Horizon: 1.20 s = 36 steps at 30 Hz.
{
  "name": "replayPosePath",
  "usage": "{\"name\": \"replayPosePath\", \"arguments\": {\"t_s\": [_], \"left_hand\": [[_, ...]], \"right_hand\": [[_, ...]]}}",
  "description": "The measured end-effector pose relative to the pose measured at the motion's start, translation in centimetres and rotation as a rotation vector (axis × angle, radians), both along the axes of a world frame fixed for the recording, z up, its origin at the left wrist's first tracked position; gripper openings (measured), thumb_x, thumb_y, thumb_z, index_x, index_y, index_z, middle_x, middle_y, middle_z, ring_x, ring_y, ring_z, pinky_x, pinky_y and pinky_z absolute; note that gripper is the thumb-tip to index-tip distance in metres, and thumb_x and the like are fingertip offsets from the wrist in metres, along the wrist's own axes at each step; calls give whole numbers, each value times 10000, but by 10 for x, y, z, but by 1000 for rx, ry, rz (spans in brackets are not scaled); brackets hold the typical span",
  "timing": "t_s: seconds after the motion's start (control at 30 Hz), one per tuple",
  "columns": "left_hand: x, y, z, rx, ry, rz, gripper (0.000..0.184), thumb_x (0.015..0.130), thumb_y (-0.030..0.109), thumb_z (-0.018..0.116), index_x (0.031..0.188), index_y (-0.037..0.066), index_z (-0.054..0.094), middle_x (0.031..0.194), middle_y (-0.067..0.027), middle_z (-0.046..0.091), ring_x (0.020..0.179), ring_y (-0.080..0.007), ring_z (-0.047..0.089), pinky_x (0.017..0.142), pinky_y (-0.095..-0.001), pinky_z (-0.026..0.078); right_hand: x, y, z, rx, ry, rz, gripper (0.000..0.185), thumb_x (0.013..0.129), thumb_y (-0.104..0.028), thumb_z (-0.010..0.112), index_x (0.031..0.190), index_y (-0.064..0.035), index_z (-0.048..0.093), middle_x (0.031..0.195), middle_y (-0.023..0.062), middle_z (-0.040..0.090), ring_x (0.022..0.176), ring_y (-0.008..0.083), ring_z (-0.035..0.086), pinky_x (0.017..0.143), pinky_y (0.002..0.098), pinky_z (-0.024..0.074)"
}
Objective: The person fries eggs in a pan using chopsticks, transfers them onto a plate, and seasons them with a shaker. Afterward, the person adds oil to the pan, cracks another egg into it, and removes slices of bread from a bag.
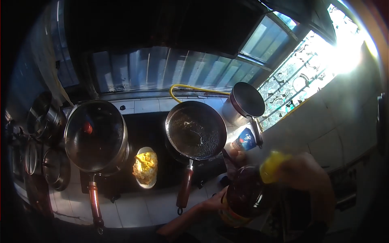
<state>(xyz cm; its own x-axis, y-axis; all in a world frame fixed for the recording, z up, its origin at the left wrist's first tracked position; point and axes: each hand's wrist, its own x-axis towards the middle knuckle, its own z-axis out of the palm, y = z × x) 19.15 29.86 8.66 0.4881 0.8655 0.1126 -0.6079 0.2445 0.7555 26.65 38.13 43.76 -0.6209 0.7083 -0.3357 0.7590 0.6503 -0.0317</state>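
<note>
My left hand (215,201) is wrapped round the side of a large dark bottle (244,194) with a label near its base, held tilted at the lower right. Most of the fingers are hidden behind it. At the bottle's upper end, my right hand (300,172) grips a bright yellow piece (271,167) that looks like the bottle's cap, though motion blurs it. Whether the piece is still joined to the bottle I cannot tell. Just left of the bottle is a frying pan (196,131) with an oily film, its wooden handle pointing toward me.
A deep pan (96,139) under a glass lid stands on the left of the black stove. Between the pans lies an oval dish (152,186) of yellow fried egg. Behind the bottle are a steel pot (236,106) and a blue packet (246,139). A yellow hose (198,88) runs behind.
</note>
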Motion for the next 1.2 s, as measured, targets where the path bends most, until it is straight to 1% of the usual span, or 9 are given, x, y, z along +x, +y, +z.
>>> {"name": "replayPosePath", "arguments": {"t_s": [0.13,0.23,0.43,0.63,0.73,0.8,1.0,1.07,1.2], "left_hand": [[38,-36,-24,208,125,-96,1093,595,329,784,1384,31,89,1369,-121,267,1279,-211,258,1055,-352,222],[82,-86,-77,332,345,-233,1157,577,345,793,1384,7,36,1392,-157,222,1311,-243,204,1069,-361,188],[92,-175,-157,336,1307,-614,1157,591,559,703,1378,0,66,1391,-263,178,1307,-379,170,1049,-446,212],[34,-250,-192,84,1783,-601,1005,635,551,665,1367,72,170,1374,-236,231,1197,-437,323,908,-612,301],[7,-277,-195,-184,1819,-628,1002,651,573,639,1365,61,158,1368,-228,245,1204,-436,317,908,-578,328],[-6,-299,-199,-299,1830,-658,1003,656,578,632,1366,59,150,1371,-223,243,1207,-437,314,911,-567,336],[-41,-392,-250,-529,1653,-476,988,660,613,590,1400,140,138,1384,-265,202,1267,-463,206,992,-528,267],[-40,-417,-270,-398,1848,-457,794,715,502,628,1259,-6,352,1085,-233,542,1045,-354,520,886,-441,414],[-28,-385,-229,-584,1781,-532,892,711,545,600,1307,-36,281,1218,-267,452,1170,-383,416,973,-461,337]], "right_hand": [[69,-79,-4,-107,-157,-174,145,683,-172,631,824,-158,660,746,77,645,719,247,644,705,363,516],[141,-132,-56,-336,-225,-227,218,706,-220,611,917,-163,625,791,91,628,711,283,626,635,407,502],[205,-181,-258,-727,-295,-253,259,747,-164,539,995,-92,549,896,159,609,829,346,607,690,457,478],[278,-216,-541,-786,90,-356,237,715,-204,598,871,-26,611,840,172,614,824,333,599,706,430,465],[285,-194,-631,-847,119,-517,339,696,-139,552,1009,-25,618,949,210,614,900,348,586,755,405,469],[282,-178,-667,-876,123,-923,340,715,-174,553,1013,-22,615,977,213,606,913,345,584,764,417,470],[284,-128,-750,-699,233,-1117,474,759,-213,538,1181,-9,467,1080,218,572,1031,349,545,875,431,427],[288,-113,-781,-668,189,-1132,518,764,-237,536,1217,-17,416,1106,220,559,1061,350,528,894,433,412],[286,-73,-781,-659,-9,-1072,609,780,-300,519,1281,-16,324,1128,235,543,1098,342,505,914,439,394]]}}
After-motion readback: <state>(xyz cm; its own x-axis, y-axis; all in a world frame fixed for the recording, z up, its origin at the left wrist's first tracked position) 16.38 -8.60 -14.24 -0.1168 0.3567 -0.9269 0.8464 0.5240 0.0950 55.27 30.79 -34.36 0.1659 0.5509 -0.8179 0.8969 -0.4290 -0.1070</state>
